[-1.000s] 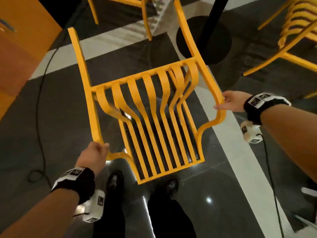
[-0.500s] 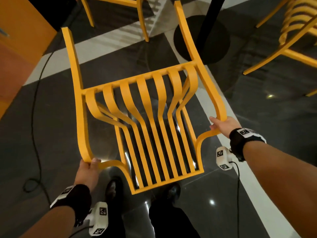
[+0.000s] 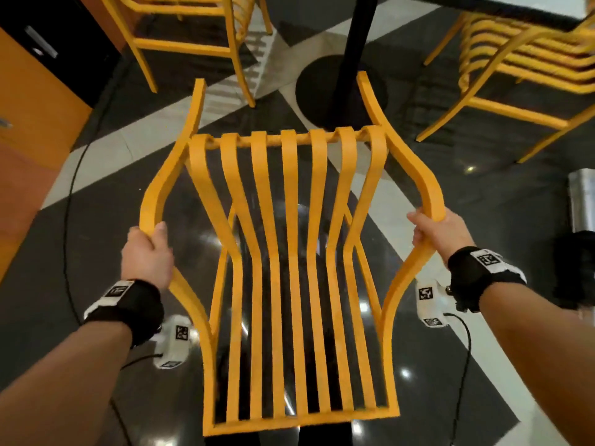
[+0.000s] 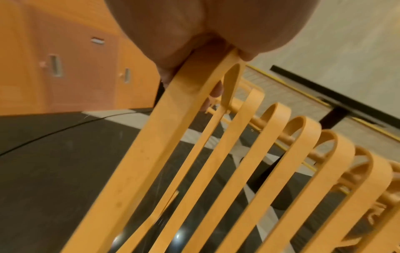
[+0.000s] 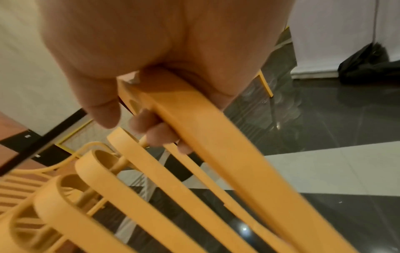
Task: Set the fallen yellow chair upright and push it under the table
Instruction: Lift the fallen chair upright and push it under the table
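Gripping a yellow chair (image 3: 289,239) by both arms, a person looks down over its slatted back and seat toward a dark polished floor (image 3: 80,252) crossed by pale bands. The left hand (image 3: 146,259) wraps its fingers (image 3: 158,233) around the bend of the chair's left arm, while the right hand (image 3: 439,233) curls around the matching bend on the opposite side; the right wrist view shows fingers (image 5: 155,131) folded under the yellow bar and the thumb lying over it. The chair faces a black pedestal (image 3: 354,43) with a round base, which belongs to the worktop (image 3: 502,9) whose dark edge crosses the upper right corner. The chair's front legs point toward that base. Two other yellow chairs stand nearby, one (image 3: 193,30) at upper left and one (image 3: 528,69) at upper right, partly beneath the worktop. A thin black cable (image 3: 69,201) trails across the floor at left, beside orange cabinets (image 3: 29,130).
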A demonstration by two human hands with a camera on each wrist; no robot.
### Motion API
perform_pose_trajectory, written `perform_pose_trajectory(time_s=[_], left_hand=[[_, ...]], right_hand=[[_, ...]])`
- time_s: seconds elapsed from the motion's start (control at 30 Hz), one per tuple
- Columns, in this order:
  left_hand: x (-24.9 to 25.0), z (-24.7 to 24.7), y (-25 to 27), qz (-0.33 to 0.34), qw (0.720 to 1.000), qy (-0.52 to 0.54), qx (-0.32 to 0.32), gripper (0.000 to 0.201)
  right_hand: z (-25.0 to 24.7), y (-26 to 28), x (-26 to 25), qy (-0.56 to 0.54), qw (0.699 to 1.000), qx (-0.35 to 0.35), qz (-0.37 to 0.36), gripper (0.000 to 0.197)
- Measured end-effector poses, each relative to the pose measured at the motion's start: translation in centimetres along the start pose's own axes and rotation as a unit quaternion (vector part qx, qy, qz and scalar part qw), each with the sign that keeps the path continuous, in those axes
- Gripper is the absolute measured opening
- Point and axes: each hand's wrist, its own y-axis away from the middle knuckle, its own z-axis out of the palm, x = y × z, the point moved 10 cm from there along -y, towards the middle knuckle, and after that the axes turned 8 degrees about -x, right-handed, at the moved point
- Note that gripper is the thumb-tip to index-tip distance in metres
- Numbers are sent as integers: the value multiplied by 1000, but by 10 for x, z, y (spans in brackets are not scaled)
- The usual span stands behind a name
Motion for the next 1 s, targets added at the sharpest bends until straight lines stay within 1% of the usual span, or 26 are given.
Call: perform_pose_trajectory(time_s=[0.07, 0.1, 0.17, 0.2, 0.3, 0.37, 0.43, 0.47, 0.53, 0.57, 0.6, 0.63, 0.67, 0.7, 0.73, 0.77, 0.8, 0.83, 0.87, 0.9, 0.97, 1.0], left_hand=[[25, -12, -11, 30, 999, -36, 8, 50], [35, -17, -15, 41, 998, -48, 15, 54], [45, -20, -22, 50, 996, -67, 7, 60], [48, -20, -26, 42, 997, -68, -1, 61], [50, -16, -38, 11, 999, -23, -36, 55], [48, -16, -44, -9, 999, 24, -46, 48], [50, -19, -42, -1, 999, 20, -41, 44], [51, -20, -36, 1, 999, 11, -38, 42], [43, -16, -19, 10, 999, 19, -30, 33], [30, -10, -8, 4, 999, 21, -26, 34], [15, -3, 4, -8, 1000, 12, -24, 43], [-2, 10, 16, -30, 998, -6, -46, 55], [-18, 28, 30, -55, 994, -28, -90, 63], [-35, 52, 48, -89, 980, -72, -162, 63], [-53, 79, 69, -118, 951, -130, -253, 59], [-74, 104, 93, -145, 914, -174, -336, 57], [-90, 119, 115, -163, 879, -205, -399, 58], [-102, 127, 133, -173, 852, -230, -437, 58], [-110, 130, 141, -171, 837, -259, -451, 57], [-117, 130, 146, -167, 828, -281, -455, 54], [-129, 128, 155, -192, 819, -282, -462, 49], [-134, 124, 159, -201, 809, -287, -471, 47]], right_hand=[[3, 16, 23, -14, 999, -20, 24, 20], [8, 21, 35, -33, 998, -26, 45, 24], [18, 29, 54, -92, 993, -9, 77, 36], [22, 31, 62, -119, 989, 10, 88, 38], [29, 39, 72, -190, 974, 54, 109, 27], [32, 40, 61, -195, 973, 55, 108, 29], [27, 42, 44, -166, 979, 46, 109, 43], [23, 42, 37, -148, 981, 45, 115, 41], [14, 38, 18, -109, 985, 41, 129, 23], [12, 36, 10, -93, 986, 36, 132, 17], [11, 32, -2, -85, 987, 32, 133, 14], [11, 30, -14, -83, 988, 29, 129, 13], [11, 29, -27, -86, 988, 29, 124, 14], [12, 29, -38, -99, 987, 35, 118, 16], [13, 30, -50, -118, 985, 42, 119, 19], [16, 29, -57, -140, 982, 44, 123, 21], [20, 29, -64, -154, 978, 42, 131, 22], [22, 27, -68, -164, 976, 38, 139, 24], [24, 26, -73, -174, 973, 38, 145, 26], [24, 24, -76, -185, 971, 38, 147, 27], [23, 20, -79, -197, 969, 31, 146, 29], [24, 19, -78, -204, 967, 31, 151, 28]])
